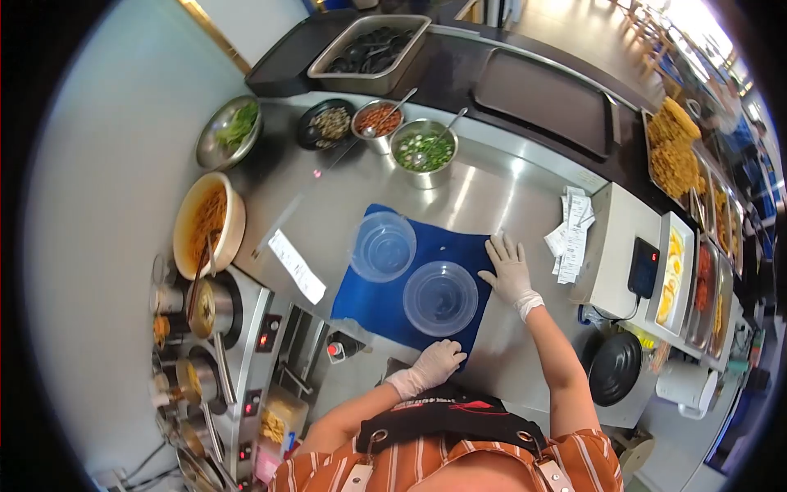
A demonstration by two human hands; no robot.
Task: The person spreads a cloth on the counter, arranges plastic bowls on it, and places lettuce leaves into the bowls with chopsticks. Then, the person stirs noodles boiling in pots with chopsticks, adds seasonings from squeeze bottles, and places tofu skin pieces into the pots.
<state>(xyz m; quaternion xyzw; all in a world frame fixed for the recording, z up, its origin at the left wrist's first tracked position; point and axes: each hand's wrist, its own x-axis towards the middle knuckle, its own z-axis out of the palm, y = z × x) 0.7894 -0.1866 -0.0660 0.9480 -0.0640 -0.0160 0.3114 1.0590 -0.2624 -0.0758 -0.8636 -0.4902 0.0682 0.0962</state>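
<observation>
A blue cloth mat point(385, 305) lies on the steel counter in front of me. Two clear, round plastic bowls, one at its upper left point(384, 246) and one right of its middle point(440, 298), stand on it and look empty. My right hand point(510, 275), in a whitish glove, rests flat at the mat's right edge with the fingers spread. At the near edge, my gloved left hand point(430, 367) has its fingers bent and close together on the mat's border, just below the nearer bowl. Its fingertips are partly hidden.
A paper slip point(297, 266) lies left of the mat; receipts point(571, 234) lie right. Behind are metal bowls of chopped greens point(424, 154) and red topping point(379, 123). A noodle bowl point(234, 225) stands left, above hobs with pots point(209, 310). Food trays point(674, 271) line the right.
</observation>
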